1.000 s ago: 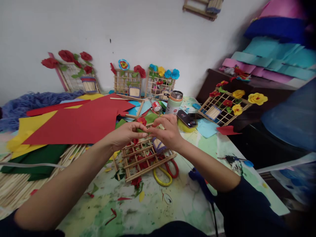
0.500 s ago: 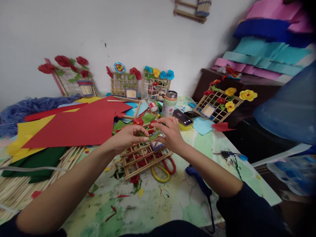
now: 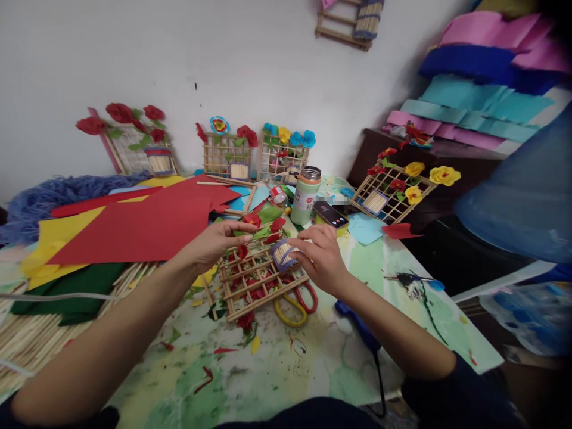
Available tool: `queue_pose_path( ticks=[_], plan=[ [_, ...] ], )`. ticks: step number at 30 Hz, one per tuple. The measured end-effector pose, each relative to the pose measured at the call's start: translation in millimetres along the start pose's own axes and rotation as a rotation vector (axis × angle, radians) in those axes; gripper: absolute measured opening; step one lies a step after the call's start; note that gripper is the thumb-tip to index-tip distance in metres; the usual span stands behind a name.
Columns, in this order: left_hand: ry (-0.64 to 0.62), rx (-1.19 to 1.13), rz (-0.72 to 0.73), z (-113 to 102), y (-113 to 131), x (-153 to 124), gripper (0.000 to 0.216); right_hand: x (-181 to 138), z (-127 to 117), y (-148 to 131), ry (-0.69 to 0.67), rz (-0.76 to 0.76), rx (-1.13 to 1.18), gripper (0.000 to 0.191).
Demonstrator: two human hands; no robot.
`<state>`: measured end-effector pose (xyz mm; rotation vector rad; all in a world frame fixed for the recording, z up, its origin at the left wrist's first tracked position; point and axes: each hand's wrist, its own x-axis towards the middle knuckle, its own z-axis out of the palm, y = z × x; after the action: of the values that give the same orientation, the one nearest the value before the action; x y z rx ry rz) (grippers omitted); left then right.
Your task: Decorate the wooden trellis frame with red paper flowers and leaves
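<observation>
Over the back of a stick lattice [image 3: 250, 283], my left hand [image 3: 221, 243] is closed in a pinch, with a green paper leaf [image 3: 243, 233] between thumb and forefinger, largely hidden by the fingers. My right hand [image 3: 324, 259] hovers at the lattice's right side, thumb and forefinger apart, close to a small purple-edged stick basket [image 3: 282, 255]; whether it touches the basket I cannot tell. Red paper flowers [image 3: 277, 224] lie along the lattice's back edge. Scissors [image 3: 290, 313] with a yellow and a red handle loop poke out from under it.
Red paper sheets [image 3: 147, 226] and a bundle of thin sticks [image 3: 49, 345] cover the left. A bottle [image 3: 306, 196] and a phone [image 3: 330, 213] stand and lie behind my right hand. Nearer me rests a blue glue gun [image 3: 357, 322]. Finished flower lattices [image 3: 226, 156] lean at the wall.
My hands have drawn apart from the leaf they both held. The leaf stays in my left hand, while my right has moved slightly right and down beside the basket.
</observation>
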<state>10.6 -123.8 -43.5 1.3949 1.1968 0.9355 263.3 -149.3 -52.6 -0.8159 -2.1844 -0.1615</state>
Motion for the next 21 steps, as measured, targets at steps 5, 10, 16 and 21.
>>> queue_pose_path(
  ticks=[5, 10, 16, 21],
  plan=[
    [0.051, 0.148, -0.01, -2.3, 0.1, 17.9, 0.033, -16.3, 7.9, -23.1, -0.078, 0.111, 0.242, 0.018],
    [0.033, 0.296, -0.051, -0.8, 6.1, 35.1, 0.03, -38.4, 8.6, -52.2, -0.161, 0.197, 0.398, 0.013],
    [-0.067, 0.394, -0.096, 0.0, -16.9, 62.2, 0.031, -71.2, 9.3, -78.6, -0.124, 0.375, 0.594, 0.012],
    [-0.105, 0.372, -0.19, 1.6, -33.4, 75.7, 0.037, -95.7, 25.4, -80.1, -0.16, 0.534, 0.739, 0.017]
  ],
)
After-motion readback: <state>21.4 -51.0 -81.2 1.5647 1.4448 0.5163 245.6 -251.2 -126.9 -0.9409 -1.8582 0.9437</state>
